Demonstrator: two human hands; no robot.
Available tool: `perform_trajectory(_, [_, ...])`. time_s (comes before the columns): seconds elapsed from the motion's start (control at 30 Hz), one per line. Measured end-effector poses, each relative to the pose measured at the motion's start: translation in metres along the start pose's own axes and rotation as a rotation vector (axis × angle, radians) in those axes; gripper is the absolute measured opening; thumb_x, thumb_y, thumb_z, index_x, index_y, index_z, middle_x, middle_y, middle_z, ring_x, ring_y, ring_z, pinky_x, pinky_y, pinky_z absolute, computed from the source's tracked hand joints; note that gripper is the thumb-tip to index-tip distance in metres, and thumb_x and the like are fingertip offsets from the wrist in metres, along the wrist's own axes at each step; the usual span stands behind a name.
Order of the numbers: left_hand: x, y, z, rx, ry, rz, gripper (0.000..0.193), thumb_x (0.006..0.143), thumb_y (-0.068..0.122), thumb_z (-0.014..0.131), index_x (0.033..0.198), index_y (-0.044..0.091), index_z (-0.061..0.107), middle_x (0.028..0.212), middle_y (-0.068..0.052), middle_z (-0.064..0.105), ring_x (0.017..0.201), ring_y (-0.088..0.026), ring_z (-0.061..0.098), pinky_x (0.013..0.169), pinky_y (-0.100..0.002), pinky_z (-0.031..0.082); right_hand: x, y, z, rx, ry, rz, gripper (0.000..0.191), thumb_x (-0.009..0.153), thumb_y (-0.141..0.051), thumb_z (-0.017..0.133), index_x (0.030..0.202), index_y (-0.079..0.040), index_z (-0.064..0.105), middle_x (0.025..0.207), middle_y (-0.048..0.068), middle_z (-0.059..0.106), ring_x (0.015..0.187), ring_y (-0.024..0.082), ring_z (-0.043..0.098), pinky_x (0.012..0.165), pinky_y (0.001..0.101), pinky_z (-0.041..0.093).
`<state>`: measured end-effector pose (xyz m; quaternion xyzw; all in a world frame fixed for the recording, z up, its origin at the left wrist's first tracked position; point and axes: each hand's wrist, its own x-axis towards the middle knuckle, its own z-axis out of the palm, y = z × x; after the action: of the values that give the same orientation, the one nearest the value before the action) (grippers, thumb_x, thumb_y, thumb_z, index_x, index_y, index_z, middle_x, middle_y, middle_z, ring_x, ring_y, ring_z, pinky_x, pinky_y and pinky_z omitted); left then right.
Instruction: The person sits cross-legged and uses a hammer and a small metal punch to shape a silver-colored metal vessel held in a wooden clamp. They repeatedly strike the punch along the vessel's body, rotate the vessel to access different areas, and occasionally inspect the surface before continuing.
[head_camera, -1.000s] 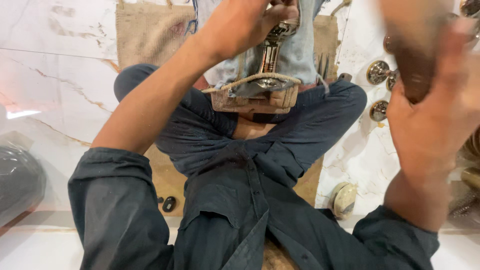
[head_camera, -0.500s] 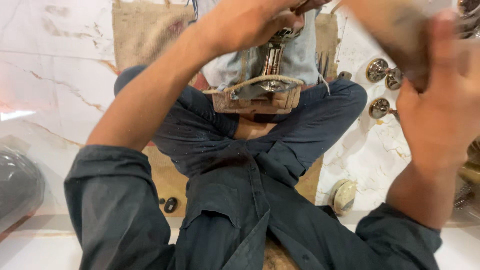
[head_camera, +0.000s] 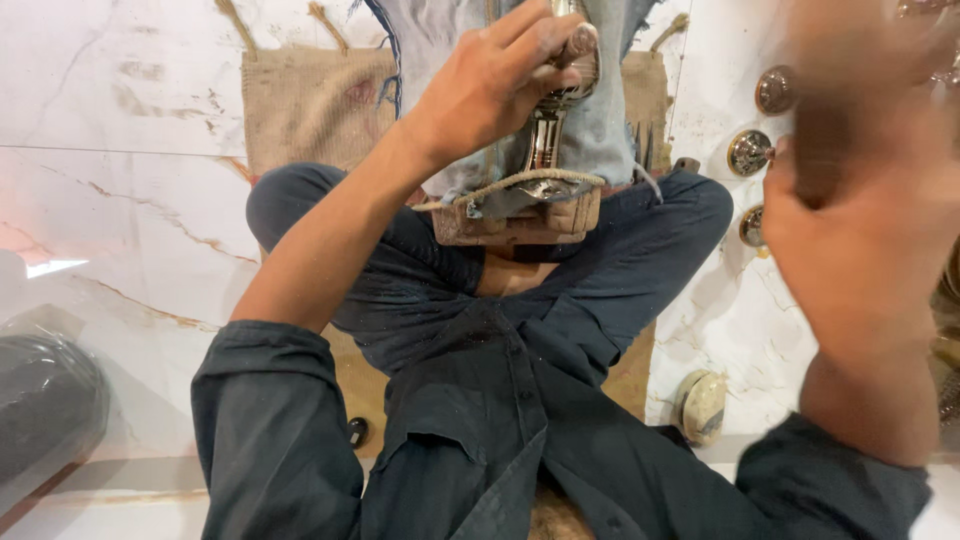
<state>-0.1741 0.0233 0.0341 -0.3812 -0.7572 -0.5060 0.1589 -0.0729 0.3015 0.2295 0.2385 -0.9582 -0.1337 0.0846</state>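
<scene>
I sit cross-legged on a burlap mat (head_camera: 310, 110). My left hand (head_camera: 490, 90) grips a shiny metal piece (head_camera: 546, 130) and holds it upright on a rope-bound wooden block (head_camera: 520, 218) that rests between my legs. A faded denim cloth (head_camera: 605, 135) lies behind the block. Raised at the right is my right hand (head_camera: 860, 250), blurred with motion. It is closed around a blurred brown object (head_camera: 822, 140) whose shape I cannot make out.
Three round metal fittings (head_camera: 750, 152) lie on the marble floor (head_camera: 130, 200) to the right of my knee. A pale round object (head_camera: 703, 405) sits by my right thigh. A dark plastic-wrapped thing (head_camera: 40, 410) is at the left edge.
My right hand with the brown object has dropped slightly and stays blurred. My left hand keeps its hold on the metal piece over the block.
</scene>
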Motion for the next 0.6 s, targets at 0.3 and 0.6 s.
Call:
perform_trajectory(0.3, [0.001,0.003,0.002,-0.030,0.014,-0.076,0.033,0.111,0.014,0.074,0.136,0.013,0.054,0.111,-0.010,0.058,0.089,-0.030,0.069,0.075,-0.040,0.057,-0.043,-0.012,0.082,0.510,0.114,0.283,0.090,0.101,-0.008,0.086,0.165,-0.013,0.022,0.114,0.015,0.067,0.097,0.025,0.072,0.088,0.0340,0.060])
perform_trajectory(0.6, [0.001,-0.010,0.001,-0.065,0.040,-0.050,0.039,0.110,0.007,0.077,0.140,0.010,0.053,0.108,-0.011,0.067,0.096,-0.026,0.074,0.084,-0.036,0.062,-0.110,-0.035,0.154,1.291,0.191,0.709,0.102,0.097,0.012,0.081,0.170,-0.010,0.013,0.112,0.009,0.057,0.099,0.016,0.061,0.093,0.0300,0.056])
